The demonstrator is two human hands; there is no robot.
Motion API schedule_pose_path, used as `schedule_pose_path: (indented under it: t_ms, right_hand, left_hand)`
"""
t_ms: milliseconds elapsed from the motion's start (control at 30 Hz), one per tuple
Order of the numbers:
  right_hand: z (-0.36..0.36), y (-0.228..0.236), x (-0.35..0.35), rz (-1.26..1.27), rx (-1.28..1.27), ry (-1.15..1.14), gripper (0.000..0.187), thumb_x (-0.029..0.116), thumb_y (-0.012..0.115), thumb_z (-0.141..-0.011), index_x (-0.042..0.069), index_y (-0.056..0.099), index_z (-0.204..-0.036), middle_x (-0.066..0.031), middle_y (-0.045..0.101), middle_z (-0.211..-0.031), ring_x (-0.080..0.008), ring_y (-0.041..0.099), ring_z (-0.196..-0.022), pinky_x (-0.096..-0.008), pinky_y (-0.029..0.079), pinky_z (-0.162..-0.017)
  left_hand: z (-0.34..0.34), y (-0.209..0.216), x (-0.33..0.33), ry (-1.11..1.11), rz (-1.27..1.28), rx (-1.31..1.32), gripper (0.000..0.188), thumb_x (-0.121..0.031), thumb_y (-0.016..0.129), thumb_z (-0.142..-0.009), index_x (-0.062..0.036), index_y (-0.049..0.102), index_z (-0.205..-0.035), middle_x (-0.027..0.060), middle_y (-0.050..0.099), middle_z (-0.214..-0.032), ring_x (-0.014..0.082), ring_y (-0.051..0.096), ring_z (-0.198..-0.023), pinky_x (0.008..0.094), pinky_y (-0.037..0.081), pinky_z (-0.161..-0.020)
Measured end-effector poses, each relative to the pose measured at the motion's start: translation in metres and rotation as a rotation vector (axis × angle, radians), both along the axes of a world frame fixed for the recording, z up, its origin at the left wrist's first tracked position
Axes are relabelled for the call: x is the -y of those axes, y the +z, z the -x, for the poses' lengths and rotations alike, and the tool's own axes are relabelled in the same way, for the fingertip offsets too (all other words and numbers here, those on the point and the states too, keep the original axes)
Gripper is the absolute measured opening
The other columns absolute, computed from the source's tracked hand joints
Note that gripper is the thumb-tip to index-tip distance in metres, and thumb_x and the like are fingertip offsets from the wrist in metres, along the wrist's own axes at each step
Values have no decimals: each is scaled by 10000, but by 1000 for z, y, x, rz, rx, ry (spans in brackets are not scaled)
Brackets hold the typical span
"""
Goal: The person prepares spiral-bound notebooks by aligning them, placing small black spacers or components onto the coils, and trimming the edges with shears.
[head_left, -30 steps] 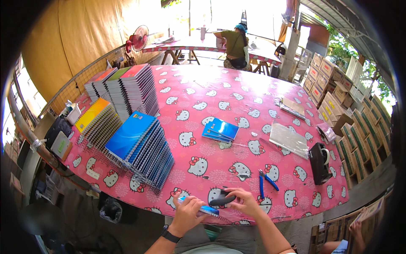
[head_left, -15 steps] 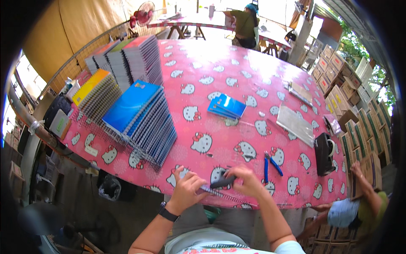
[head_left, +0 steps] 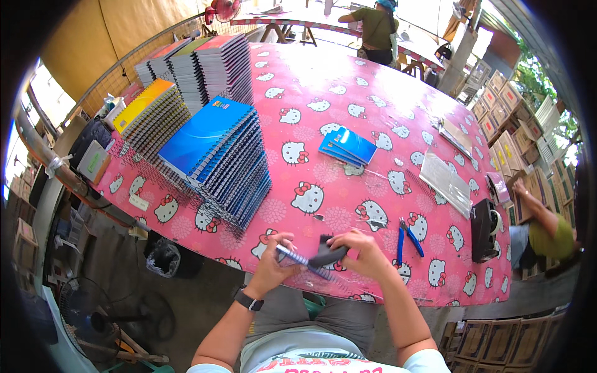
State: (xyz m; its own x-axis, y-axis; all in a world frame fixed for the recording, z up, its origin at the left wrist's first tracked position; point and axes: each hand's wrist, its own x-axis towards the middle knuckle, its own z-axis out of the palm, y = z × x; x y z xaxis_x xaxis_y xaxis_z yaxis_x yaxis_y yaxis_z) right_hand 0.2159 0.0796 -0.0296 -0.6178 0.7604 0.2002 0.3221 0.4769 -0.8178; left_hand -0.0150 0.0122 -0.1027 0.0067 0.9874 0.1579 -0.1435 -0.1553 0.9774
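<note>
I wear a pale, light-toned shirt (head_left: 292,343) with large reddish letters (head_left: 341,363) across its front and a dark print on their far side. Its short sleeves (head_left: 425,360) are pale too. My trousers (head_left: 273,319) are grey. By my left hand (head_left: 272,268) sits a black watch (head_left: 249,301), squarish-faced, on a dark strap.
</note>
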Motion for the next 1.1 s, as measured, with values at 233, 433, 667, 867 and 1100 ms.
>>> schedule_pose_path:
  t_ms: [233,433,667,867,1100]
  right_hand:
    - [14,1,-3,-26,-31,139,350,-16,626,-595,36,644,-941,-89,679,-1016,-258,617,-904,-354,466,-838]
    - [21,2,-5,3,-96,128,374,-39,604,-567,33,650,-932,-89,681,-1013,-230,617,-958,-352,462,-883]
    - [-21,-17,-22,-376,245,-180,377,9,680,-652,65,642,-1023,-80,625,-1170,-289,547,-1070,-384,385,-980]
    - [31,33,23,-196,-102,-148,312,111,728,-742,44,634,-1032,-101,641,-1032,-267,578,-953,-353,479,-798]
    - [43,49,35,-413,-144,-196,265,82,707,-770,14,622,-1011,-110,638,-907,-249,610,-794,-334,498,-671]
  left_hand:
    - [4,-14,-5,-148,-19,-17,372,0,760,-727,-91,476,-950,4,492,-922,88,482,-862,251,425,-763]
    - [6,-12,-7,-172,29,-17,356,1,746,-741,-91,476,-954,-4,469,-909,88,464,-858,245,411,-769]
    - [-3,16,-12,-54,-96,-259,294,-116,731,-797,-59,510,-981,19,529,-840,99,503,-787,246,427,-711]
    - [-18,50,-12,-11,-55,-26,229,-2,692,-808,-30,548,-983,35,576,-899,89,559,-840,222,476,-722]
    - [-24,71,-8,91,-136,65,202,-60,752,-762,-13,635,-920,60,646,-860,101,615,-792,234,506,-709]
